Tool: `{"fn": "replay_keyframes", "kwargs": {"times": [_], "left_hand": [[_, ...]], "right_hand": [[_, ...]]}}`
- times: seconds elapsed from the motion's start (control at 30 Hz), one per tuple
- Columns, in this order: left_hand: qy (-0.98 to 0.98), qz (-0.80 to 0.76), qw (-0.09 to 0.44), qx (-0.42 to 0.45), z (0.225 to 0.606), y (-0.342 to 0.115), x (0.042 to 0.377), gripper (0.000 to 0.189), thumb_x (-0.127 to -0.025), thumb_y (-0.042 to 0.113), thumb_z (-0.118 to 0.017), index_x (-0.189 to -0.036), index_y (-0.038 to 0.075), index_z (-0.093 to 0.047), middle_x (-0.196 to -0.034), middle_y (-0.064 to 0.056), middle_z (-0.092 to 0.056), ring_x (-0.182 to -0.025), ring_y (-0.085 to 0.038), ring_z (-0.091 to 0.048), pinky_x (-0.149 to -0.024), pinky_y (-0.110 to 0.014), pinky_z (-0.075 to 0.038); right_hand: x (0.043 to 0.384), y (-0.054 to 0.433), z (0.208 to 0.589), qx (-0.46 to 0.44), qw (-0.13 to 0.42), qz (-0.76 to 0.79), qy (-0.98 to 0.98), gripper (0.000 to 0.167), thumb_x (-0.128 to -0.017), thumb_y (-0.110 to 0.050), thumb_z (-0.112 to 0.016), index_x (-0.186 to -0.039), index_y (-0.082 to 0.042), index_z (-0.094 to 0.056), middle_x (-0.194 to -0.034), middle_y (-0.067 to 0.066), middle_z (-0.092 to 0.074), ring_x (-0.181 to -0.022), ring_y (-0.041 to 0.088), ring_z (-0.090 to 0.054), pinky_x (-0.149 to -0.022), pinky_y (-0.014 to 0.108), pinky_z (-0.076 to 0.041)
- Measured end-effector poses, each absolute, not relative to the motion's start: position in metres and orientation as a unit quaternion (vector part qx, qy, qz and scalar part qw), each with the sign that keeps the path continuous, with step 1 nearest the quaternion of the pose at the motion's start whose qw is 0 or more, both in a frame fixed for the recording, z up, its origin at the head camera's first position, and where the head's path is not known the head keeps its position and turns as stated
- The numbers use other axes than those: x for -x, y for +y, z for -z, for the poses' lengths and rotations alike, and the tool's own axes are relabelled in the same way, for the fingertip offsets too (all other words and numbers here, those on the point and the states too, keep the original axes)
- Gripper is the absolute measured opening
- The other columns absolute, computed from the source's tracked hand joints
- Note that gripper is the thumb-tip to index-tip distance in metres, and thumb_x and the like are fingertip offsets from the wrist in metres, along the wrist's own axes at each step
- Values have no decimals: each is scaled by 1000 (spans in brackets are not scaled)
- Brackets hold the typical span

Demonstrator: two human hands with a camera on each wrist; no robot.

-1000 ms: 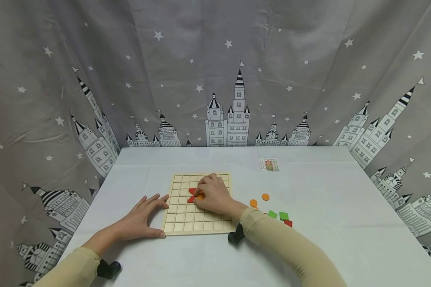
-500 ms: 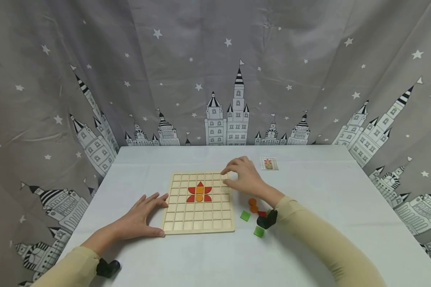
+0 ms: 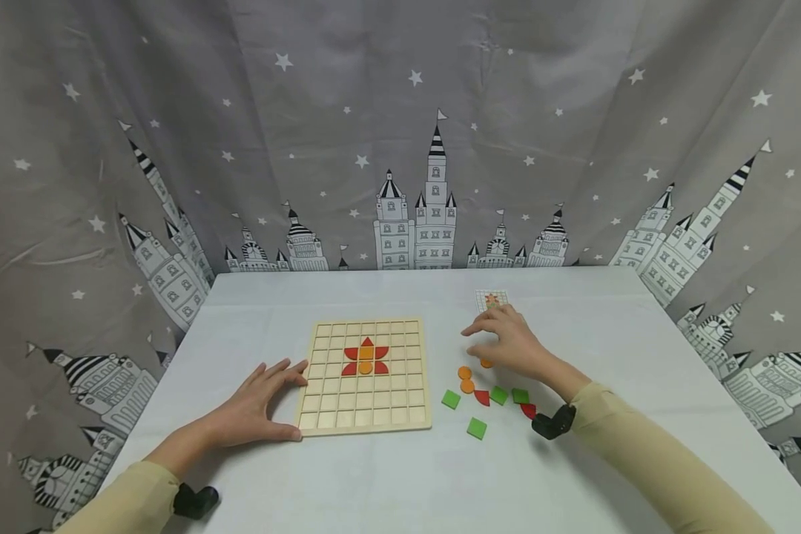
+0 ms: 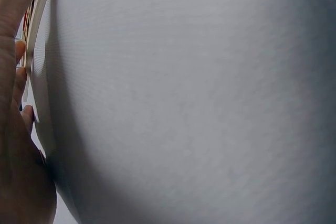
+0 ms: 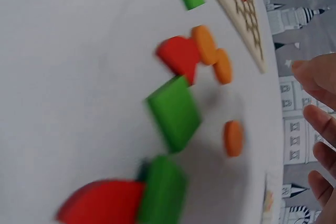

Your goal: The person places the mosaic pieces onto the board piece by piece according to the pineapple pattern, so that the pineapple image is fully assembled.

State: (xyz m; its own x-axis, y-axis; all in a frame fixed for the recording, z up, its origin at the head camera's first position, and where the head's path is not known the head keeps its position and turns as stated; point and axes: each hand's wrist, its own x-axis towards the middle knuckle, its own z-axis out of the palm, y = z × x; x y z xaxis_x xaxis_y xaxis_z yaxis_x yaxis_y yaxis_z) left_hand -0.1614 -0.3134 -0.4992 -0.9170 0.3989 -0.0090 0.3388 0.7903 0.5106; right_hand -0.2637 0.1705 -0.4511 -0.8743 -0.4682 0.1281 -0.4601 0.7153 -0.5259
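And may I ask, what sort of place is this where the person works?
Probably an indoor play or filming corner, though I cannot be sure. A grey castle-print curtain hangs behind a white table, which bears a wooden grid board and coloured tiles.

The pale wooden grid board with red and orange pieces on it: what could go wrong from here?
The bare left hand touches the pale wooden grid board at its left edge, so a nudge might shift it. Two flat orange discs lie right beside each other, near a red quarter-circle piece; picking one up could knock its neighbours. The bare right hand partly covers the small white printed card in the head view, so its picture might be misread.
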Motion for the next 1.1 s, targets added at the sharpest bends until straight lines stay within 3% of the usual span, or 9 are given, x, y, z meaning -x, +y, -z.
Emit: {"fn": "replay_keyframes", "kwargs": {"times": [0.77, 0.9, 1.1], "left_hand": [[942, -260, 54, -204, 500, -312, 162, 86, -66, 71, -83, -132, 24, -55, -164, -5, -35, -153, -40, -20, -124, -63, -3], [944, -254, 51, -206, 499, -312, 161, 87, -66, 73, -82, -132, 24, -55, -164, -6, -36, -152, -41, -21, -123, -63, -4], [945, -249, 48, -206, 499, -313, 161, 86, -66, 73, -82, -132, 24, -54, -163, -7, -37, -152, -42, -22, -123, -63, -5]], "right_hand": [[229, 213, 485, 263, 28, 251, 931, 23, -83, -33, -85, -106, -32, -78, -111, -10, -64, -114, 22, -48, -96, 47, -42], [222, 220, 484, 269, 46, 249, 929, 22, -81, -29, -86, -100, -36, -77, -110, -12, -62, -111, 20, -47, -94, 47, -43], [217, 227, 485, 267, 69, 254, 927, 29, -80, -20, -82, -103, -37, -77, -111, -13, -60, -112, 20, -45, -95, 48, -43]]}}
